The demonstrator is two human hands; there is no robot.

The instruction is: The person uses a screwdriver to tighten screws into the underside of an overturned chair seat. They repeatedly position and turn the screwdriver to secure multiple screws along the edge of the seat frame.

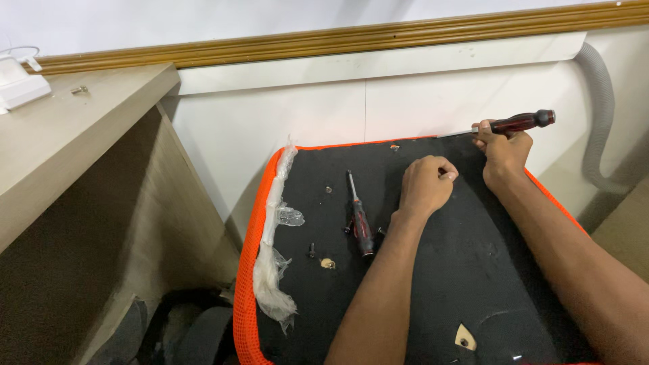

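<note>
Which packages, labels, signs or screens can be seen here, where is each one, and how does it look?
No labels, signs or screens show.
Clear plastic wrapping: crumpled, torn, translucent white, lying along the left orange edge of the black seat underside.
White box-like device: flat, rectangular, with a white cable, on the beige desk at far left; whether it is a package cannot be told.

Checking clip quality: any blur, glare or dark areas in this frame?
Head view: even indoor light, no glare; left hand, right hand and the lying screwdriver reasonably sharp; space under the desk falls into shadow, slightly soft at left edge.
</note>
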